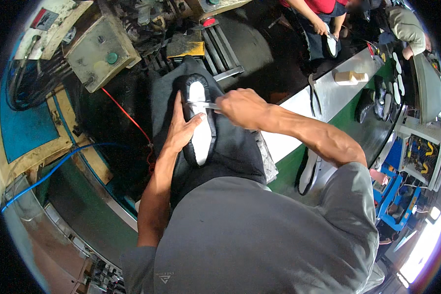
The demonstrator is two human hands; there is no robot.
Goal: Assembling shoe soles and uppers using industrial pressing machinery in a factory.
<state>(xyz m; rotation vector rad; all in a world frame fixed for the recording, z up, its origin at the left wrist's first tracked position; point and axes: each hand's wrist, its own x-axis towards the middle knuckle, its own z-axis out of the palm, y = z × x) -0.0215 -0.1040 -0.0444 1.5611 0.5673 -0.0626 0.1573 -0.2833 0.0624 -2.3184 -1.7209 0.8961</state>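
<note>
A black shoe upper (187, 147) lies sole up on my lap, its gathered edge folded around a white insole (201, 137). My left hand (185, 128) grips its side, with the thumb pressed on the white insole and the fingers along the left edge. In my closed right hand (242, 109) is a metal hand tool (203, 104) with a flat, shiny shank. The shank lies across the shoe's upper half, touching or just over the insole. My fist hides the tool's handle, so its exact kind is unclear.
To the right, a metal bench (299, 110) carries pincers (314, 95) and a beige bottle (351, 77). Several shoes (372, 100) stand beyond, and another shoe (308, 171) lies near my right elbow. A co-worker (311, 17) holds a shoe ahead. At left stands a control box (100, 51).
</note>
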